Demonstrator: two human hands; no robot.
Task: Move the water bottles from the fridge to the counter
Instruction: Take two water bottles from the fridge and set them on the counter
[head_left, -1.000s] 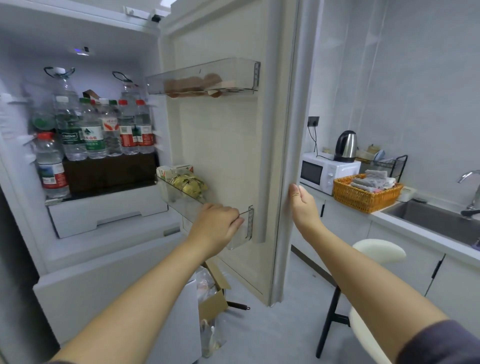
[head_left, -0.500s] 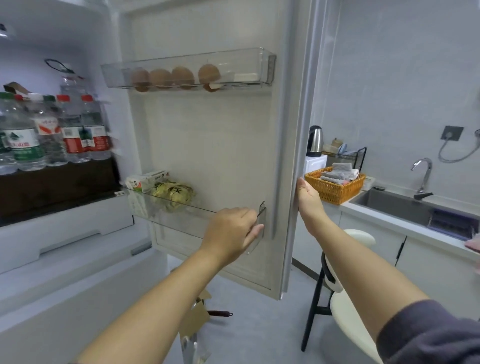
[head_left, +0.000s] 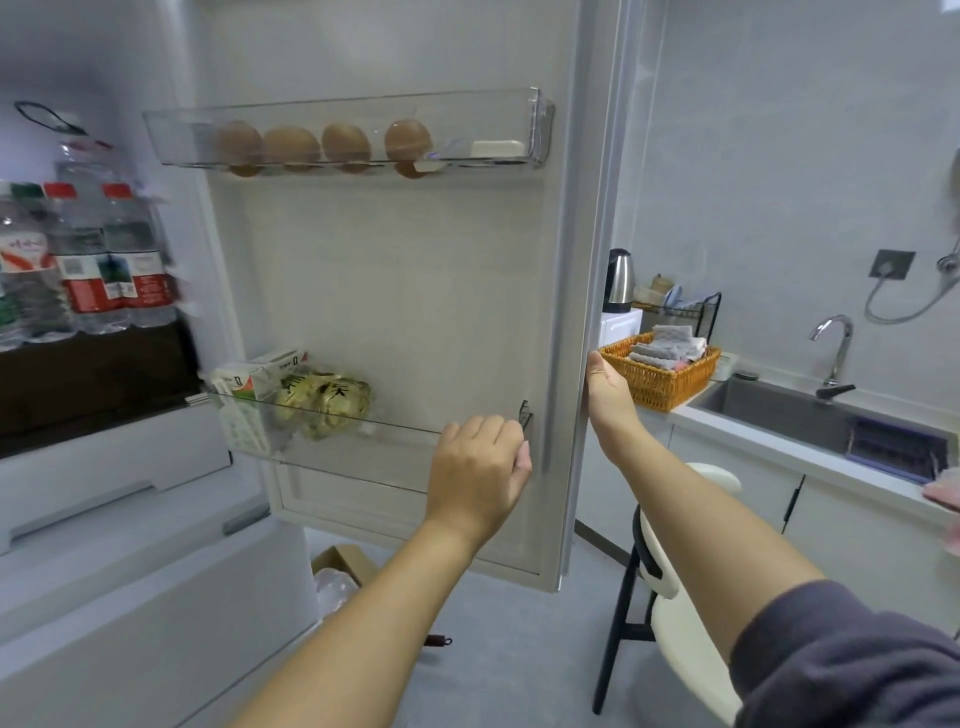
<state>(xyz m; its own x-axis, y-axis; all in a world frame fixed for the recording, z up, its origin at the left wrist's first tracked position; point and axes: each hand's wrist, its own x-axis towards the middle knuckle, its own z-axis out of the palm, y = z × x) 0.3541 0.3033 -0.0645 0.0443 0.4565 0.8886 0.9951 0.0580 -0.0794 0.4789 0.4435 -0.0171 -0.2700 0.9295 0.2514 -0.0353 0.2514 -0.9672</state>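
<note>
The left grip (head_left: 478, 467) has its fingers curled over the rim of the lower door shelf (head_left: 332, 422). The right grip (head_left: 609, 397) lies against the outer edge of the door (head_left: 415, 291); its fingers pass behind the edge, so I cannot tell how tightly they close. Over the last second both have kept their places while the door has swung wider, and the water bottles (head_left: 98, 260) have slid to the far left of the view. They stand on a shelf inside the fridge (head_left: 130, 545), untouched, so I judge no bottle is moved yet. Right of the door is a stool (head_left: 680, 639). Beyond it the surface (head_left: 769, 447) carries a basket (head_left: 660, 379) beside the sink (head_left: 779, 415) and tap (head_left: 836, 348), with a kettle (head_left: 619, 280) farther back.
</note>
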